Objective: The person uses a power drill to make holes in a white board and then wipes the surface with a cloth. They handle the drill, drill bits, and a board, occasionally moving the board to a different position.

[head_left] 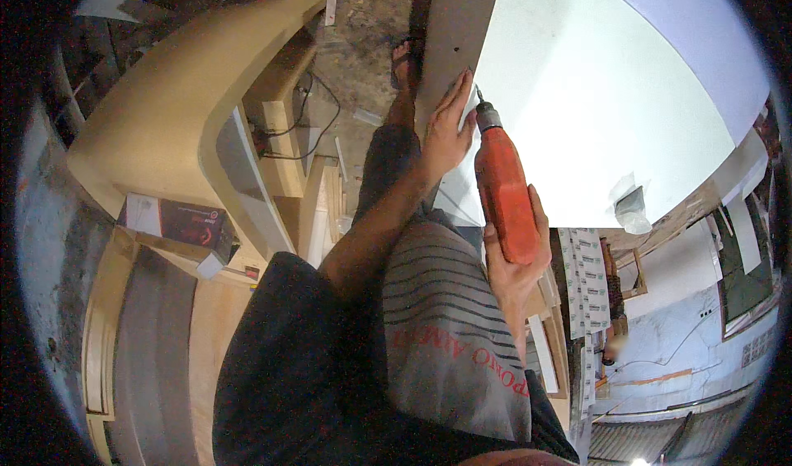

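Observation:
My right hand (518,260) grips an orange power drill (503,189) from below, its bit pointing up at the edge of a large white panel (594,111). My left hand (450,127) rests flat on that same edge, fingers spread beside the drill's chuck. The panel's brown side face (454,28) runs upward from my left hand. My foot in a sandal (404,61) stands on the floor just left of the panel.
A curved beige cabinet piece (173,103) lies at the left, with a black cable (318,127) and a small box (177,218) near it. Wooden boards (210,326) lie at the lower left. A crumpled plastic scrap (631,206) sits on the panel's right part.

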A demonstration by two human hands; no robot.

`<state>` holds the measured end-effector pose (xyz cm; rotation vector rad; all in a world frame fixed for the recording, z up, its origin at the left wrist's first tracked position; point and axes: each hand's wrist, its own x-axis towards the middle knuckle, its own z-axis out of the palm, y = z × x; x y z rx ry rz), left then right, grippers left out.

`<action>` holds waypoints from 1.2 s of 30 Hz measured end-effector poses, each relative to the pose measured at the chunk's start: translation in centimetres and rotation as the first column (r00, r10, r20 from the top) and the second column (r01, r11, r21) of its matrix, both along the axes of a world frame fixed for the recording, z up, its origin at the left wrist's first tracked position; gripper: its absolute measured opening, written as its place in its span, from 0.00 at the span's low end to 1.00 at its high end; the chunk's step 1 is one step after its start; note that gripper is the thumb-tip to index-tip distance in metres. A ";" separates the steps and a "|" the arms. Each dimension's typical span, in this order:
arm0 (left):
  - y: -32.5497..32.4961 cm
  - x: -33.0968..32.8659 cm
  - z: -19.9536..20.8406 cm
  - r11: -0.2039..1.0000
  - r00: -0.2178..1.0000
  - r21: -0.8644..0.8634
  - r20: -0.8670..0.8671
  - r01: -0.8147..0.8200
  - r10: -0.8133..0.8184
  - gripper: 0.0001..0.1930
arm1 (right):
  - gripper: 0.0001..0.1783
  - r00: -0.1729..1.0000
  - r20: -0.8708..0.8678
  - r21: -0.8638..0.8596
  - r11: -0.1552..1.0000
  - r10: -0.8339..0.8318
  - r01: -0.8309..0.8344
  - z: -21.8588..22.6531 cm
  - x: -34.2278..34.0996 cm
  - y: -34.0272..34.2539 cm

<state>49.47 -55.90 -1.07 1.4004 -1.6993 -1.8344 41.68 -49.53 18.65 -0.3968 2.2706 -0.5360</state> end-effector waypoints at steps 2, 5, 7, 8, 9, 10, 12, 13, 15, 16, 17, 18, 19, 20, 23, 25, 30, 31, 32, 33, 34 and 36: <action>-0.1 0.1 -0.3 0.983 0.991 -0.125 0.000 0.132 -0.133 0.34 | 0.36 1.000 0.013 -0.001 1.000 -0.017 0.017 -0.1 0.1 -0.2; -0.3 -0.2 -0.5 0.975 0.987 -0.168 0.083 0.147 -0.135 0.34 | 0.36 1.000 0.026 -0.003 1.000 -0.018 0.018 -0.4 0.2 -0.7; -0.8 0.1 0.0 0.942 0.960 -0.218 0.171 0.255 -0.220 0.35 | 0.36 1.000 0.018 0.002 1.000 0.002 -0.002 -0.3 -0.2 -0.9; -1.1 0.4 0.3 0.920 0.940 -0.237 0.216 0.313 -0.265 0.35 | 0.36 1.000 0.007 0.012 1.000 0.012 -0.012 -0.1 -0.2 -0.8; -1.5 0.3 0.4 0.924 0.941 -0.226 0.208 0.310 -0.265 0.33 | 0.36 1.000 -0.004 0.022 1.000 0.021 -0.021 0.0 -0.1 -0.7; -2.0 0.1 0.5 0.927 0.943 -0.214 0.200 0.308 -0.267 0.31 | 0.36 1.000 -0.007 0.018 1.000 0.025 -0.025 0.0 -0.2 -0.7; -1.8 0.1 0.1 0.966 0.971 -0.174 0.176 0.193 -0.163 0.26 | 0.36 0.999 -0.011 0.003 0.999 0.048 -0.048 -0.1 -0.6 -0.7; -1.1 0.4 -0.5 0.987 0.985 -0.139 0.159 0.086 -0.063 0.24 | 0.36 1.000 0.001 -0.003 1.000 0.027 -0.027 0.0 -0.6 -0.8; -1.2 0.1 0.3 0.961 0.980 0.214 0.141 -0.172 0.144 0.19 | 0.36 0.999 0.021 -0.009 1.000 -0.026 0.026 0.0 -0.5 -0.7; -1.0 0.1 1.1 0.809 0.953 0.505 0.174 -0.302 0.247 0.18 | 0.36 1.000 0.019 -0.003 1.000 -0.025 0.025 0.1 -0.5 -0.6; -1.3 0.1 1.9 0.555 0.910 0.729 0.244 -0.401 0.335 0.18 | 0.36 1.000 0.022 0.000 1.000 -0.017 0.017 0.2 -0.5 -0.6; -0.8 0.1 1.7 0.476 0.920 0.805 0.208 -0.354 0.332 0.20 | 0.36 1.000 0.025 0.002 1.000 -0.009 0.009 0.3 -0.6 -0.7; -0.8 -0.3 1.5 0.377 0.907 0.863 0.190 -0.337 0.375 0.21 | 0.36 1.000 0.026 0.001 1.000 -0.010 0.010 0.3 -0.6 -0.8; -1.2 -0.9 1.5 0.276 0.893 0.911 0.177 -0.308 0.413 0.22 | 0.36 1.000 0.026 0.001 1.000 -0.016 0.016 0.4 -0.6 -0.9; -2.3 -1.7 1.7 0.109 0.855 0.976 0.106 -0.186 0.507 0.23 | 0.36 0.999 0.045 0.032 0.999 -0.028 0.026 0.8 -0.6 -1.5; -2.3 -2.2 2.0 0.027 0.803 0.993 0.079 -0.118 0.591 0.23 | 0.35 0.999 0.045 0.043 0.999 -0.024 0.022 0.9 -0.8 -2.2; -2.3 -2.8 5.4 -0.118 0.774 0.993 0.078 -0.004 0.629 0.21 | 0.32 0.997 0.053 0.037 0.998 -0.061 0.060 1.5 -0.8 -4.0; -2.1 -3.0 5.7 -0.133 0.767 0.991 0.083 0.003 0.637 0.21 | 0.32 0.997 0.053 0.053 0.997 -0.054 0.052 1.5 -0.7 -4.1; -2.1 -3.2 5.8 -0.173 0.740 0.984 0.150 -0.045 0.656 0.21 | 0.32 0.997 0.052 0.067 0.997 -0.048 0.044 1.5 -0.7 -4.3; -2.2 -3.2 5.8 -0.188 0.747 0.980 0.168 -0.058 0.643 0.21 | 0.32 0.998 0.052 0.081 0.996 -0.041 0.037 1.5 -0.7 -4.4; -2.2 -3.2 5.7 -0.203 0.754 0.976 0.186 -0.071 0.630 0.21 | 0.32 0.998 0.055 0.089 0.996 -0.036 0.031 1.4 -0.7 -4.5; -2.4 -3.1 5.4 -0.234 0.767 0.970 0.201 -0.068 0.610 0.21 | 0.33 0.998 0.060 0.107 0.994 -0.028 0.021 1.4 -0.7 -4.4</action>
